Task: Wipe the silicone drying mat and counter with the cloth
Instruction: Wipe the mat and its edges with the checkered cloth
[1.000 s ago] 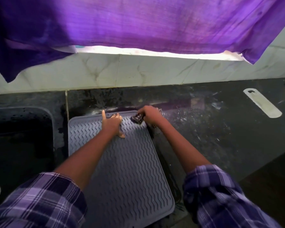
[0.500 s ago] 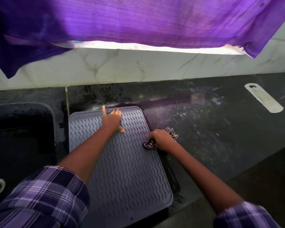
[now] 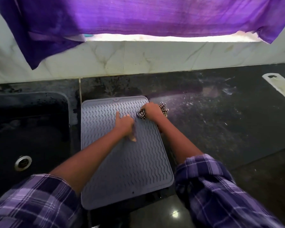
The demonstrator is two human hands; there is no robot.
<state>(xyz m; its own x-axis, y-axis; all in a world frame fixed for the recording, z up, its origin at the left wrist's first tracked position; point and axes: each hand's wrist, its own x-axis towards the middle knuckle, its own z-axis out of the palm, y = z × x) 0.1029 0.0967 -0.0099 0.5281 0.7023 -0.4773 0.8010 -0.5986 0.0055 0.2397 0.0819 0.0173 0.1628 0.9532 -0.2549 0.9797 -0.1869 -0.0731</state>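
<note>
The silicone drying mat [image 3: 125,162] is lying flat on the dark counter [image 3: 212,122], just beside the sink [image 3: 26,129] on its left, with its long side running away from the person toward the tiled wall [image 3: 155,58]. The left hand [image 3: 124,124] is pressing palm-down on the mat's far half, fingers spread fairly wide and empty, forefinger pointing away; I am judging this to be a bracing hold, since a thin mat on a wet-looking stone top would be likely to slide under a rubbing stroke. The right hand [image 3: 152,110] is closing in a fist round the cloth [image 3: 142,114], a bunched, speckled dark-and-pale rag, with tufts showing on both sides of the knuckles. The cloth is sitting at the mat's far right edge, partly on the ribbed surface and partly over the rim toward the counter (the exact contact line is hidden under the hand). Gripping it balled up is probably giving firmer pressure into the wavy ribs than a flat cloth would. The counter to the right is showing pale streaks and specks, so I am judging that part of the job unfinished. A pale flat tool [image 3: 281,87] is lying well apart at the far right. A purple fabric [image 3: 138,15] is hanging above the wall, clear of the work.
</note>
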